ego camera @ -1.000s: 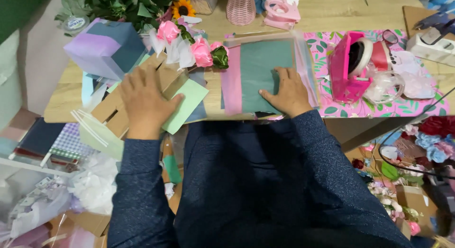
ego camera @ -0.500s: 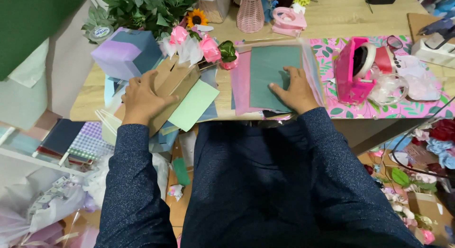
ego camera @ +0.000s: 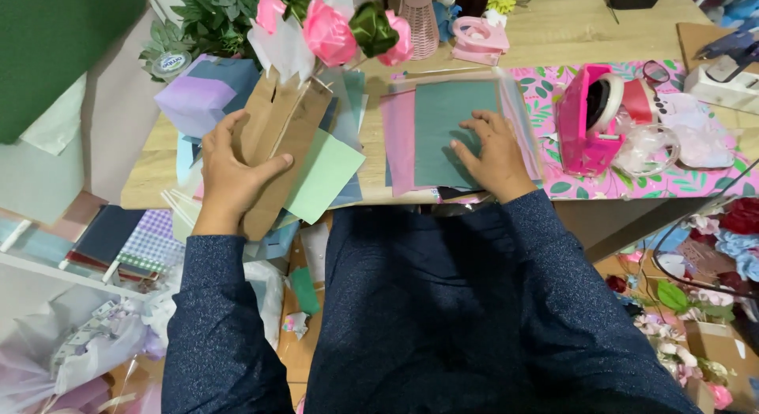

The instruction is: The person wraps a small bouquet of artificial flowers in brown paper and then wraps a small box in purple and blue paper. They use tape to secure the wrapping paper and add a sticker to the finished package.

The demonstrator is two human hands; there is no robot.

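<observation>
My left hand grips a brown paper bag that stands tilted on the wooden table, with pink paper roses and a green bow at its top. A light green sheet lies beside the bag. My right hand rests flat with fingers spread on a teal sheet, which lies on pink paper in a clear sleeve.
A pink tape dispenser stands on a floral mat at right. A lilac and blue box, green foliage and a pink vase sit at the back. Papers and flowers crowd the floor on both sides.
My left hand has closed around the brown bag and lifted it more upright. My right hand stays on the teal sheet. The camera has moved closer.
</observation>
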